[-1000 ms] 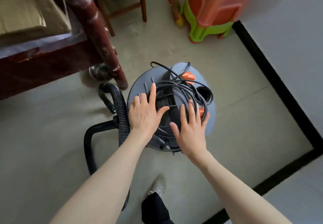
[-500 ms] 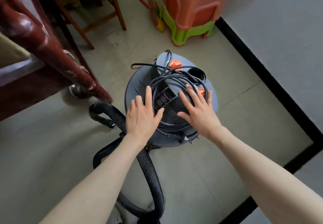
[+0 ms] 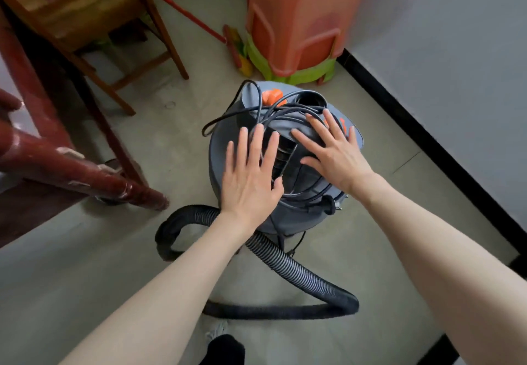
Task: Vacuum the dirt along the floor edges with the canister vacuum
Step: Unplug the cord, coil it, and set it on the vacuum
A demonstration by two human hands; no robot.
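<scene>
No text, label, brand, number or sign can be read anywhere in the head view. The grey top of the canister vacuum (image 3: 299, 182) shows orange parts at about 12 and 2 o'clock, but no lettering can be made out on them. The orange plastic stool stack (image 3: 296, 19), at 12 o'clock from the vacuum, has moulded shapes only and no legible marks.
</scene>
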